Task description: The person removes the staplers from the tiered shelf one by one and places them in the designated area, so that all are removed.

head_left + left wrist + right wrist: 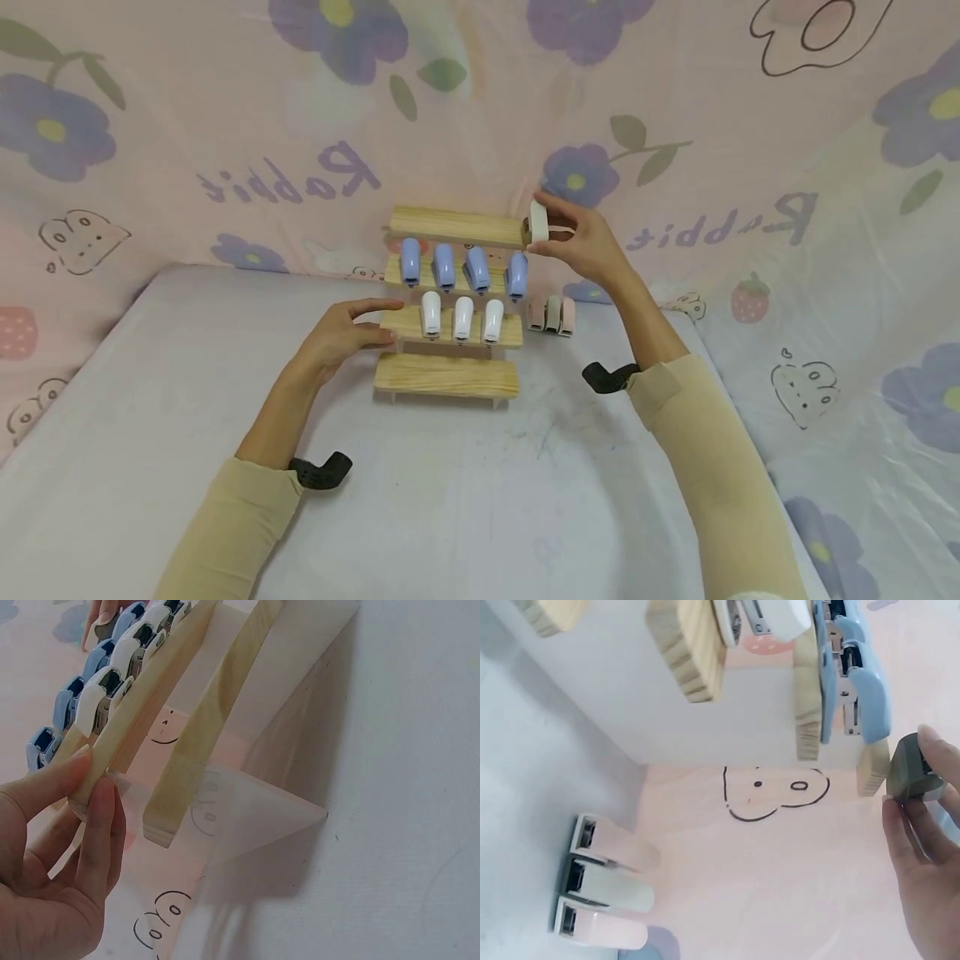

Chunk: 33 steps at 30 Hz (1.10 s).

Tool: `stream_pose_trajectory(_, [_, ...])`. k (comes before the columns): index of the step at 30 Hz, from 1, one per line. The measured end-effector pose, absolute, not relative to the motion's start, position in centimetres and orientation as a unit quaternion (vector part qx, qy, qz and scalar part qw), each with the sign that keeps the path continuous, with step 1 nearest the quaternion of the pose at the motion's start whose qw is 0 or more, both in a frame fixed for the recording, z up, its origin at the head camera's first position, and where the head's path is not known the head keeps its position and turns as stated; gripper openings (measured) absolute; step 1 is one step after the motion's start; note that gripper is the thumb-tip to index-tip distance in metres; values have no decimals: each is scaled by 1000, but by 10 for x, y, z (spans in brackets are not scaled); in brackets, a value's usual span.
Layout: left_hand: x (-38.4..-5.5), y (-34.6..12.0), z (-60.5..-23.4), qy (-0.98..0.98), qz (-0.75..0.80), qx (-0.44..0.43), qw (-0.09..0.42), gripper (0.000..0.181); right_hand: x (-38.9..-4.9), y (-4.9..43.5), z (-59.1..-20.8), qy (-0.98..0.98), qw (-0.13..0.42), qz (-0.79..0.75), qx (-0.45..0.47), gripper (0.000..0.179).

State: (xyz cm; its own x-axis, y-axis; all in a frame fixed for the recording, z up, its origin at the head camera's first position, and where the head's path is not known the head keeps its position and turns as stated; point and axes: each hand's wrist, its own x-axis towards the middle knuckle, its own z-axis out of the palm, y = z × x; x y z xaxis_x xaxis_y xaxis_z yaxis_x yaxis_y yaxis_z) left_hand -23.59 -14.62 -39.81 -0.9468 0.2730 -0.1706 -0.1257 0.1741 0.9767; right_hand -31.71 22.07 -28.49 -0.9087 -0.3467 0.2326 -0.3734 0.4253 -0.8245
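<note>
A stepped wooden display rack (446, 377) stands on the table, its boards joined by clear side panels. My left hand (337, 337) pinches the left end of the second board from the bottom between thumb and fingers. That board carries three white staplers (462, 319); several blue staplers (444, 267) line the board above. At the right end of the bare top board (453, 223), my right hand (588, 237) grips a small stapler (538, 221) by its sides. The stapler looks pale in the head view and dark grey-green on its near face (907, 769) in the right wrist view.
To the right of the rack, two pink staplers (536, 315) and a grey-green stapler (553, 314) stand side by side on the white tabletop (465, 500). A patterned cloth (465, 150) hangs close behind the rack. Each wrist wears a black camera mount (322, 472).
</note>
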Motion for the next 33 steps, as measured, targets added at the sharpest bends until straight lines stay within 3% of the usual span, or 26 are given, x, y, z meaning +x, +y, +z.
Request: stream_pose_trajectory(33, [-236,-147,-400,751,640,53,152,53,-299,283,-337,-878,17,454,151,78])
